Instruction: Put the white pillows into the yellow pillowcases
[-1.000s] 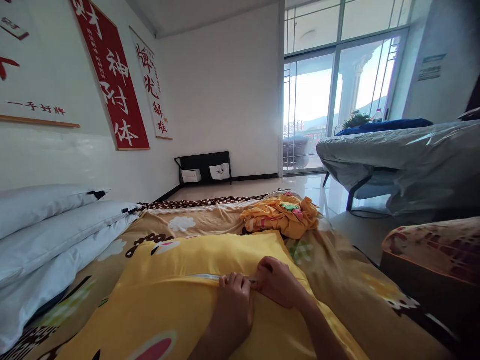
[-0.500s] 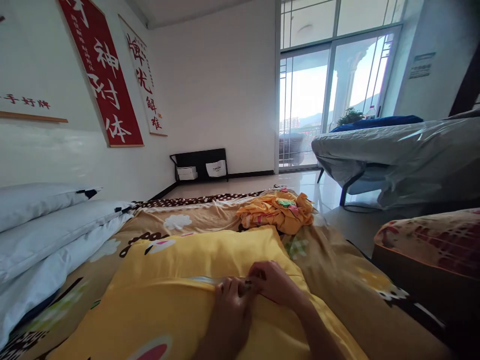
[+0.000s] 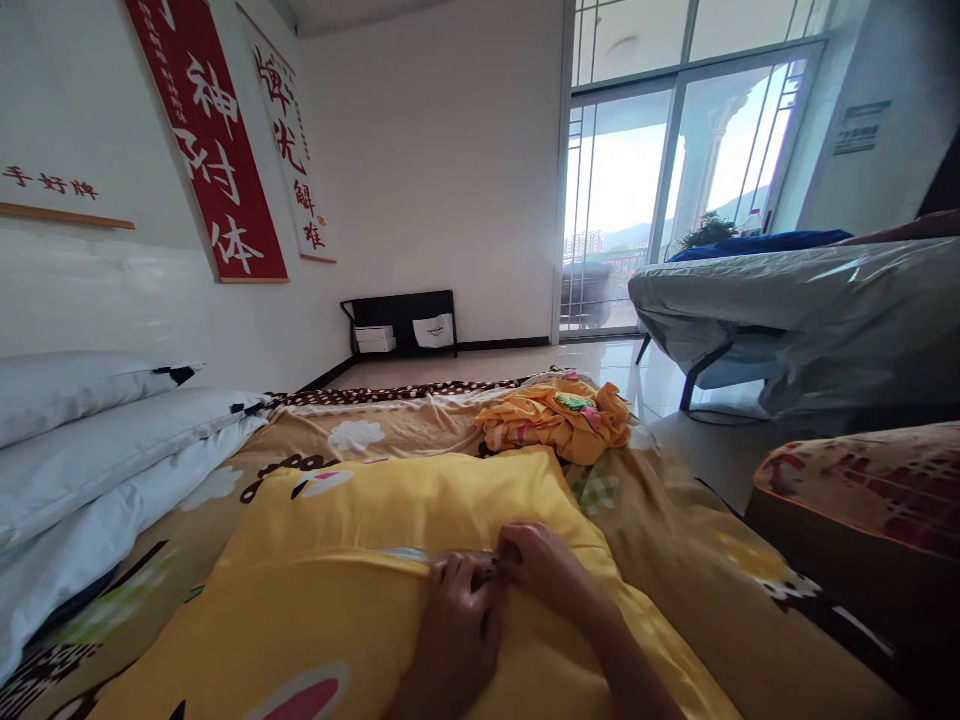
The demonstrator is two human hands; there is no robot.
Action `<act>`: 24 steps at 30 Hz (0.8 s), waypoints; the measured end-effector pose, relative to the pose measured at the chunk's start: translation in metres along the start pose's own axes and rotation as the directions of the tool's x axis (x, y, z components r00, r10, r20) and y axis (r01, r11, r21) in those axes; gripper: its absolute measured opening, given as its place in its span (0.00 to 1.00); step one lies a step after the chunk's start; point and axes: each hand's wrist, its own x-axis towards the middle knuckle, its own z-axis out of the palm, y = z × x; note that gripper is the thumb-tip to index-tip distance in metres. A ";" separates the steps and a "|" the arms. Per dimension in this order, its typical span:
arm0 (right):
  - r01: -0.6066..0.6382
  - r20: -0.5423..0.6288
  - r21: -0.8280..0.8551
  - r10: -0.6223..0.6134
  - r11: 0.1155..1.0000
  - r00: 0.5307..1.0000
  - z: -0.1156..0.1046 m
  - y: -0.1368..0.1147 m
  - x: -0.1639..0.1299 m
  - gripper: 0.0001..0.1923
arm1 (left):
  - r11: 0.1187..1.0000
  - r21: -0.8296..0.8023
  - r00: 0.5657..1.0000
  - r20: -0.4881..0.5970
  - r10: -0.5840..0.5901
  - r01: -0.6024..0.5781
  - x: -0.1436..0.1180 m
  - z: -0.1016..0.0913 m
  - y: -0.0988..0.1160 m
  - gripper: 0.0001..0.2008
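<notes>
Yellow pillow (image 3: 345, 595) beneath the fingers (image 3: 452, 570)

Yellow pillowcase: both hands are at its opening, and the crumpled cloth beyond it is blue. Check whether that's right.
The colour is wrong: the head view shows the crumpled cloth beyond the yellow pillowcase is mainly orange. The left hand and right hand are indeed at the opening.

The pillowcase (image 3: 341, 605) is showing yellow with pink-and-white motifs. Beneath the pillowcase, the bedspread (image 3: 690, 570) is displaying tan with white clouds; beyond the pillowcase, the cloth (image 3: 551, 418) is showing orange.
</notes>
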 end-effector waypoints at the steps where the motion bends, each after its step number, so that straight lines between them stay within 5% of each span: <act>1: -0.002 0.001 -0.003 0.002 1.000 1.000 0.000 0.001 0.001 0.10 | 1.000 0.003 1.000 0.000 -0.001 0.001 0.000 0.000 0.000 0.14; 13: 0.007 0.041 -0.070 -0.004 0.997 0.999 0.006 0.003 0.000 0.09 | 0.999 0.035 1.000 0.017 -0.002 0.001 -0.002 0.002 -0.001 0.10; 18: 0.013 0.015 -0.057 -0.012 0.998 1.000 0.006 0.000 0.000 0.07 | 0.987 0.116 0.994 -0.009 -0.108 0.108 0.005 0.005 -0.004 0.14; 24: 0.046 -0.019 -0.075 -0.047 0.996 0.999 0.007 -0.002 -0.001 0.07 | 0.870 0.429 0.881 0.277 -0.383 0.244 0.041 -0.019 0.019 0.18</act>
